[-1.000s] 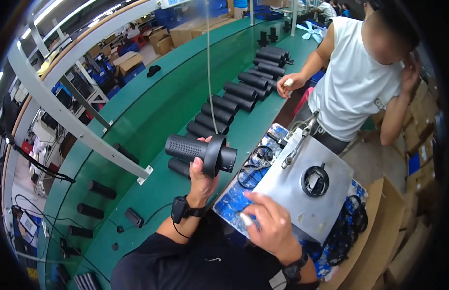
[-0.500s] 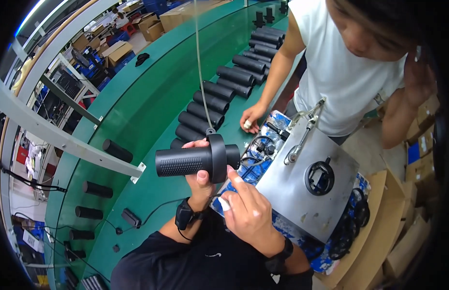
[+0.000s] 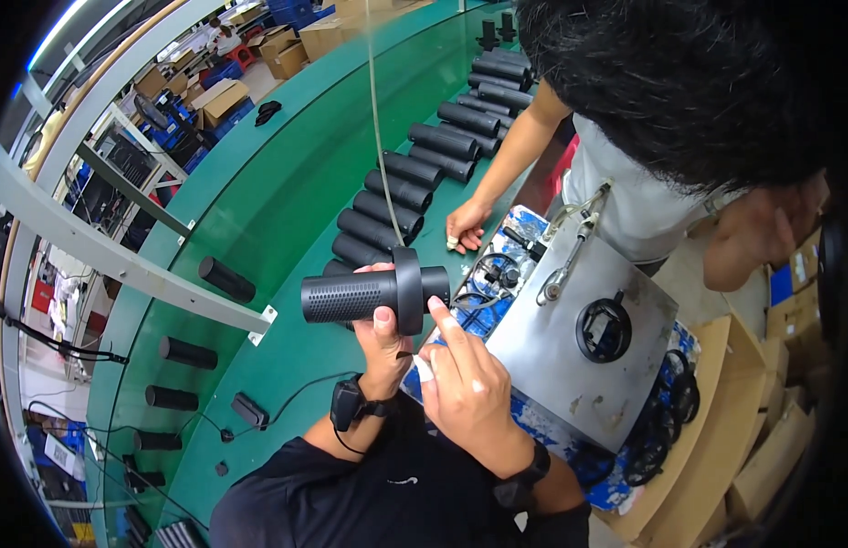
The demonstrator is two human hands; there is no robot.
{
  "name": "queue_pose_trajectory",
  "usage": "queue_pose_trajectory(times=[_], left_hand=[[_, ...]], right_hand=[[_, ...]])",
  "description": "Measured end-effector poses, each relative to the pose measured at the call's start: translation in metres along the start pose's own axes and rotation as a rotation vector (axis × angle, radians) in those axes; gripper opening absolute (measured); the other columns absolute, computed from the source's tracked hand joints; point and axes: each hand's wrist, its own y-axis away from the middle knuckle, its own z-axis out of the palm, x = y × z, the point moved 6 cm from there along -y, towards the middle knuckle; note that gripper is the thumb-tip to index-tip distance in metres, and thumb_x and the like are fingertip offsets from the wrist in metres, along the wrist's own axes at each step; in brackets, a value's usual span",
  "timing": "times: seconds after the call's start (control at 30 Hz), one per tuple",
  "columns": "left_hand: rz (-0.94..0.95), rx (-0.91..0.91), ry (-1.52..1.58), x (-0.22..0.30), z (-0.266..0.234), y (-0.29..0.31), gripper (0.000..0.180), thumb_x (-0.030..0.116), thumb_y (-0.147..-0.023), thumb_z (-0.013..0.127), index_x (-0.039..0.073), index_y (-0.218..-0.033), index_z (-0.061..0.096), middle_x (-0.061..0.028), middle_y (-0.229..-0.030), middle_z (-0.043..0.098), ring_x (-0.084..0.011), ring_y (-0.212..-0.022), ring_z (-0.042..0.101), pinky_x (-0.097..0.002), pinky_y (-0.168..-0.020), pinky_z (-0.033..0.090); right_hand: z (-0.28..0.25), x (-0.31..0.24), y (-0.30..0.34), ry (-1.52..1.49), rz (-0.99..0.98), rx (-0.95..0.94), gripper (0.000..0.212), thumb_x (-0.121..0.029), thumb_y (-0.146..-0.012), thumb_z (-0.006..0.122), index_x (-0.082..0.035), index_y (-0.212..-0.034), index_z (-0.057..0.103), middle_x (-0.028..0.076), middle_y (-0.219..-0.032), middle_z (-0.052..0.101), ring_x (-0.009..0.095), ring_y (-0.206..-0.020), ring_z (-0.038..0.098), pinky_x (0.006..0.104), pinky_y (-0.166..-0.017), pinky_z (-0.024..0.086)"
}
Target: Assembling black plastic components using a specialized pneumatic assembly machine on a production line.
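Observation:
My left hand [image 3: 384, 340] grips a black cylinder [image 3: 351, 298] from below, its thumb resting against the underside. The cylinder lies level, with rows of small holes on its left part and a wide black ring [image 3: 408, 292] around it. My right hand [image 3: 469, 384] touches the cylinder's right end with the stretched index finger. Its other fingers are curled, and a white covering [image 3: 423, 368] shows at the thumb. Whatever the curled fingers may hold is hidden. A thin pale cord [image 3: 380, 137] hangs down behind the ring.
Several black tubes [image 3: 401, 191] lie in rows on the green bench [image 3: 296, 388]. Across from me a co-worker's hand [image 3: 468, 225] rests on the bench by a metal plate [image 3: 570, 365] with black rings. A cardboard box [image 3: 693, 438] stands right; a white frame post [image 3: 168, 274] stands left.
The cylinder has shifted slightly right and up, and turned a little in my left hand. My right index finger has risen along its end. The co-worker's head has leaned forward.

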Motion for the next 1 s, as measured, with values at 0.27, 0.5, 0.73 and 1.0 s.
queue_pose_trajectory(times=[0.27, 0.5, 0.73, 1.0], left_hand=[[-0.002, -0.004, -0.018, -0.0043, -0.0009, 0.0035, 0.087, 0.051, -0.087, 0.087, 0.006, -0.146, 0.042, -0.0097, -0.139, 0.053, -0.0211, -0.122, 0.06, -0.037, -0.106, 0.051], [-0.017, -0.028, -0.016, -0.0071, 0.0009, -0.0004, 0.088, 0.052, -0.086, 0.088, 0.006, -0.145, 0.042, -0.0094, -0.138, 0.053, -0.0205, -0.12, 0.06, -0.036, -0.104, 0.052], [-0.021, 0.039, -0.04, -0.0069, 0.0012, 0.0044, 0.09, 0.054, -0.084, 0.089, 0.006, -0.145, 0.043, -0.0094, -0.137, 0.054, -0.0204, -0.119, 0.061, -0.0357, -0.104, 0.052], [-0.037, 0.03, 0.002, -0.0066, 0.0025, 0.0052, 0.088, 0.05, -0.085, 0.089, 0.006, -0.146, 0.042, -0.0092, -0.138, 0.055, -0.0204, -0.119, 0.061, -0.036, -0.104, 0.053]], right_hand=[[0.0011, 0.0003, 0.0018, 0.014, 0.032, -0.036, 0.013, -0.002, -0.08, 0.073, 0.002, -0.091, 0.067, 0.024, -0.143, 0.064, 0.034, -0.092, 0.07, 0.0417, -0.078, 0.059], [-0.0018, 0.0061, 0.0037, 0.031, 0.059, -0.002, 0.013, -0.002, -0.08, 0.073, 0.002, -0.091, 0.066, 0.024, -0.144, 0.063, 0.034, -0.093, 0.07, 0.042, -0.079, 0.059], [-0.0062, 0.006, 0.0044, 0.037, 0.086, 0.004, 0.013, -0.001, -0.078, 0.072, 0.002, -0.09, 0.066, 0.024, -0.142, 0.064, 0.034, -0.093, 0.07, 0.0423, -0.079, 0.059], [-0.0068, 0.0088, 0.0043, 0.039, 0.089, 0.017, 0.013, 0.0, -0.078, 0.072, 0.002, -0.089, 0.066, 0.023, -0.141, 0.065, 0.035, -0.091, 0.07, 0.0428, -0.079, 0.059]])
